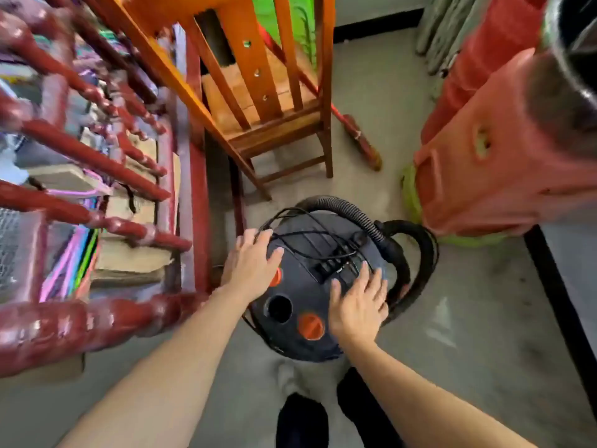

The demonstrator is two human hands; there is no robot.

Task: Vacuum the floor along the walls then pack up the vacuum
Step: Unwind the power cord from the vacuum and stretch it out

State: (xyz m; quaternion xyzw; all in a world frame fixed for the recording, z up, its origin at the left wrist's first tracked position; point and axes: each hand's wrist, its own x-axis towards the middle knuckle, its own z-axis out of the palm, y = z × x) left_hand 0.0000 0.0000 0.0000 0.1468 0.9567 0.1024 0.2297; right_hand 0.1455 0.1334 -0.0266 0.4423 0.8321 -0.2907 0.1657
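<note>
Down on the grey floor (452,318), between a dark red wooden bench (97,176) on one side and a stack of red plastic stools (491,150) on the other, stood the black vacuum (300,295), a round canister seen from above. Both bare hands lay on its domed top. The left hand (250,265) rested flat on the left side of the lid, fingers spread and released, gripping nothing; its fingertips touched the thin black cord (307,236), which was looped loosely across the top of the canister. The right hand (358,302) lay flat on the right side, palm down and fingers spread too, not closed on anything, its fingertips at the ribbed handle section in the middle of the lid. A black ribbed hose (352,211) curved over the far edge of the canister and ran round its right side in a loop. Two orange caps showed on the lid, one just beside the right hand (311,326), the other partly under the left. Just beyond the vacuum stood an orange wooden chair (274,118), and a red broom (358,137) leaned down to the floor beside the chair's right legs. Motion blur smeared the bench and the things stored behind its rails
</note>
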